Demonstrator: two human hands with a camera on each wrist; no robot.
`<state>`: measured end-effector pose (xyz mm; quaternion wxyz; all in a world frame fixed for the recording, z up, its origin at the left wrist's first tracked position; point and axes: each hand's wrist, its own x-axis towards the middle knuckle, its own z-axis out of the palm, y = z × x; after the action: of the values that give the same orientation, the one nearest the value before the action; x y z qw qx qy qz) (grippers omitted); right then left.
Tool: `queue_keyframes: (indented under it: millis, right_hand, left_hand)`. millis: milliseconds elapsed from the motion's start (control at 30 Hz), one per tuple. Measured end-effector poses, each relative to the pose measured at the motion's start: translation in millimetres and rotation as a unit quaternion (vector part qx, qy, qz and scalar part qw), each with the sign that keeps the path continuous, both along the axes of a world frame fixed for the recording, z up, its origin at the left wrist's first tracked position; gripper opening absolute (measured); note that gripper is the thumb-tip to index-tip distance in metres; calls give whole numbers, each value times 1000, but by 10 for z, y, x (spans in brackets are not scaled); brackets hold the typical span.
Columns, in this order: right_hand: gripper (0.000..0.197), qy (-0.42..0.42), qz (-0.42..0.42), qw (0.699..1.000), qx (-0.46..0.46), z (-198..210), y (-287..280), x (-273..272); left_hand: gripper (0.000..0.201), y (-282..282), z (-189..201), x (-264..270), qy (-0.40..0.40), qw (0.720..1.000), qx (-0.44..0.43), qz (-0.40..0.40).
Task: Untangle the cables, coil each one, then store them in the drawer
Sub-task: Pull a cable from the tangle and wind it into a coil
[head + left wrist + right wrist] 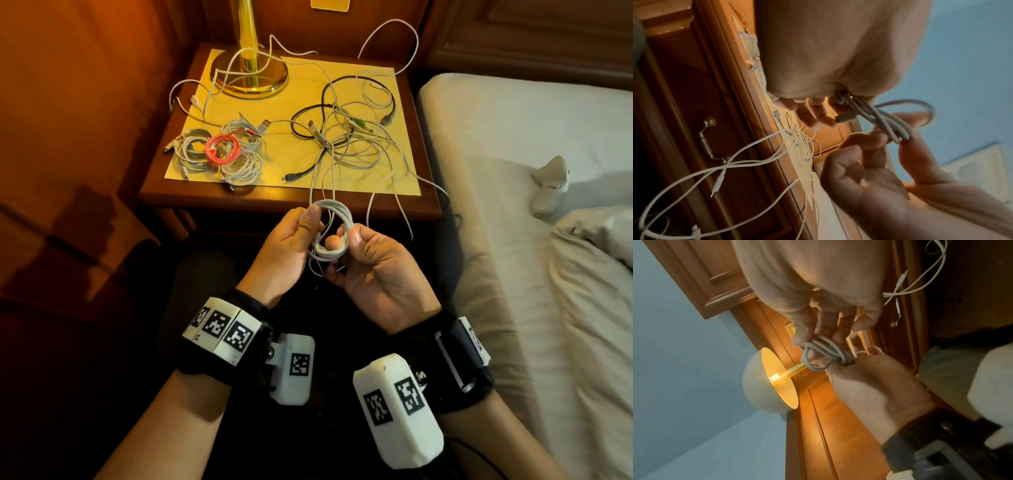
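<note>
1. White cable coil: small round loops, held up in front of the tabletop's front edge.
2. Coiled cables: white bundles with one pink-red coil, lying at the tabletop's front-left corner.
3. Tangled cables: loose black and white strands on the tabletop's right half, some trailing over the front edge.
4. Drawer: closed, under the tabletop, with a metal handle.

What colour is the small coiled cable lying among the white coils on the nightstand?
The coiled cable is pinkish red, clearest in the head view.

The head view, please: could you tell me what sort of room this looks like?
Most likely a bedroom, perhaps in a hotel: a wooden nightstand with a brass lamp stands beside a bed with white sheets.
</note>
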<state>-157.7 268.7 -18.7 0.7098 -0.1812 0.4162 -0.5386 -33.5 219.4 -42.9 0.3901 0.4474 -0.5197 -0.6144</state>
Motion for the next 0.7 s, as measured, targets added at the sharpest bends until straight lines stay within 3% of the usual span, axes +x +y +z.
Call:
queue_keyframes:
  millis: [100,200,400,533,633,700]
  right_hand:
    - [7,-44,12,999,-1,5,17,-38]
    - [8,-32,34,999,-12,1,30,-85]
    - [30,118,11,992,-47,-80,44,-151]
    - [37,254,1,965,-65,-114,61,-155]
    - [29,364,-54,928,-61,-203,83,-116]
    - [13,391,-89,916,-28,-269,84,-130]
  left_hand:
    - [51,40,-16,-22,-6,1000,-15,-15]
    - [49,65,-48,1,-22,999,-21,-23]
    - [15,5,-85,148,-97,993,-39,-54]
    - [19,-15,-80,170,-148,988,-45,-20]
    - [24,-7,-72,152,-145,987,-61,17]
    - [26,2,-61,143,-125,989,-59,44]
